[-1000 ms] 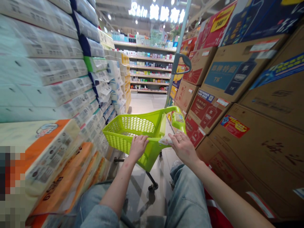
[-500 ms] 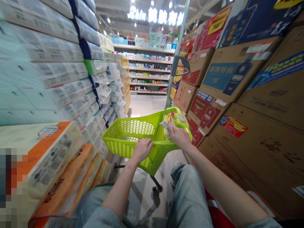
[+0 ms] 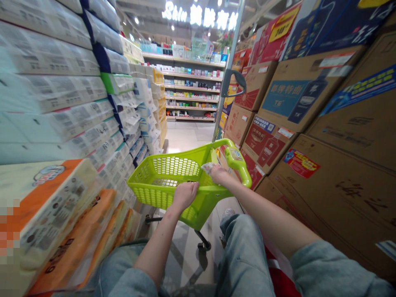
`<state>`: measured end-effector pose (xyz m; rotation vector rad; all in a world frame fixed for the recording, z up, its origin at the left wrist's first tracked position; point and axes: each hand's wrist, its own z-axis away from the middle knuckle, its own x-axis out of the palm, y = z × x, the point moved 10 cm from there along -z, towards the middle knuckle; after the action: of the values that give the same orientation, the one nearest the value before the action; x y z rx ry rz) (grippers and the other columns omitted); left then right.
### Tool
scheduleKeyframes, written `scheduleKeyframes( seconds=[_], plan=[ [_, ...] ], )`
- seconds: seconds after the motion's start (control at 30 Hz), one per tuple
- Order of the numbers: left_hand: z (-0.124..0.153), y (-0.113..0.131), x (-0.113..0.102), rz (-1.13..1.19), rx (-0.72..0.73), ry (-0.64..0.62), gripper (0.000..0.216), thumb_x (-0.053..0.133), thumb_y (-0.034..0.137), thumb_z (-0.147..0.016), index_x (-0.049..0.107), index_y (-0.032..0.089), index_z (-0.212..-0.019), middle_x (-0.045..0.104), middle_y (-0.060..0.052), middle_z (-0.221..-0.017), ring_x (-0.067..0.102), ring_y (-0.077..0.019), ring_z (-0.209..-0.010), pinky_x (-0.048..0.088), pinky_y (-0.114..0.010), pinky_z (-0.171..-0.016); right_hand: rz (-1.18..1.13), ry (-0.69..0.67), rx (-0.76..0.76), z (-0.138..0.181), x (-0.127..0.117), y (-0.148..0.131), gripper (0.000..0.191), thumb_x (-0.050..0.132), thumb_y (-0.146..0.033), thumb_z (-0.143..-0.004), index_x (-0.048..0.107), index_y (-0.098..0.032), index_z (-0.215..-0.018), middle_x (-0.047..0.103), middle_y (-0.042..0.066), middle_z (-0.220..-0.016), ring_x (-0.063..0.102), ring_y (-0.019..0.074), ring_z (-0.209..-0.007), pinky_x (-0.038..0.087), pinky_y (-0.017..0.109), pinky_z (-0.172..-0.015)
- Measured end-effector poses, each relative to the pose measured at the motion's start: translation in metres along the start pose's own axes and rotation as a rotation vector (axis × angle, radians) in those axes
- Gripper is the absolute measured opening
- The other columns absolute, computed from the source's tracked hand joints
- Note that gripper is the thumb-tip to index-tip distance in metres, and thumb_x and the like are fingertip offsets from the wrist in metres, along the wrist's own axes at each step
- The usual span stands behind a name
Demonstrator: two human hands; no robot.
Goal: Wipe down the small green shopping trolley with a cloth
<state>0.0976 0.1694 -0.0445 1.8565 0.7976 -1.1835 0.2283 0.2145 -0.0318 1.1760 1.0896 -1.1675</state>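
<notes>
A lime-green plastic shopping cart (image 3: 161,181) stands in the aisle in front of my knees. My left hand (image 3: 185,194) is closed over the cart's near rim. My right hand (image 3: 219,173) reaches farther forward, pinching a crumpled white wipe (image 3: 206,167) against the inner side of the cart by the base of the green handle (image 3: 238,161). The basket looks empty through its mesh.
Stacked tissue and paper packs (image 3: 62,123) wall the left side. Cardboard boxes (image 3: 324,123) are piled high on the right. A grey pole with a handle (image 3: 230,78) rises beyond the cart. Shelves of goods (image 3: 192,90) close the far end of the tiled aisle.
My right hand has moved with the wipe from the cart's near rim up and forward to the inside by the handle. The left hand has kept its grip on the rim.
</notes>
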Motion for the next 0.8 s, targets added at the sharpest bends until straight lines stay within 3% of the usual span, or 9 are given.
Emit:
scheduleKeyframes(
  seconds=[0.17,0.43,0.63,0.8],
  plan=[
    [0.002,0.004,0.001,0.035,0.011,0.007,0.057,0.019,0.042,-0.096,0.067,0.018,-0.076,0.069,-0.008,-0.080,0.061,-0.0175,-0.076,0.038,-0.026,-0.067,0.010,-0.032,-0.010,-0.028,-0.005,0.008,0.049,0.053,-0.019,-0.082,0.048,-0.018,-0.130,0.059,0.015,-0.122,0.058,0.0231,-0.110,0.042,0.038,-0.097],
    [0.006,0.014,0.005,0.086,0.057,-0.017,0.055,0.021,0.042,-0.096,0.066,0.019,-0.074,0.068,-0.005,-0.081,0.061,-0.0170,-0.075,0.036,-0.026,-0.064,0.015,-0.074,-0.050,-0.063,-0.008,0.022,0.055,0.052,-0.013,-0.082,0.042,-0.020,-0.136,0.051,0.012,-0.134,0.048,0.0213,-0.123,0.036,0.035,-0.104],
    [0.007,0.017,0.008,0.098,0.099,-0.015,0.055,0.017,0.042,-0.097,0.063,0.020,-0.074,0.066,-0.004,-0.080,0.059,-0.0160,-0.078,0.035,-0.026,-0.064,0.019,-0.071,-0.101,-0.085,-0.008,0.022,0.053,0.057,-0.015,-0.080,0.049,-0.019,-0.132,0.053,0.014,-0.132,0.050,0.0249,-0.122,0.035,0.038,-0.105],
    [0.008,0.020,0.005,0.086,0.140,-0.016,0.053,0.018,0.042,-0.097,0.059,0.020,-0.072,0.064,-0.004,-0.076,0.057,-0.0154,-0.077,0.034,-0.027,-0.065,0.013,-0.052,-0.156,-0.096,-0.011,0.016,0.055,0.056,-0.009,-0.079,0.049,-0.022,-0.131,0.049,0.009,-0.137,0.045,0.0214,-0.126,0.032,0.032,-0.107]
  ],
)
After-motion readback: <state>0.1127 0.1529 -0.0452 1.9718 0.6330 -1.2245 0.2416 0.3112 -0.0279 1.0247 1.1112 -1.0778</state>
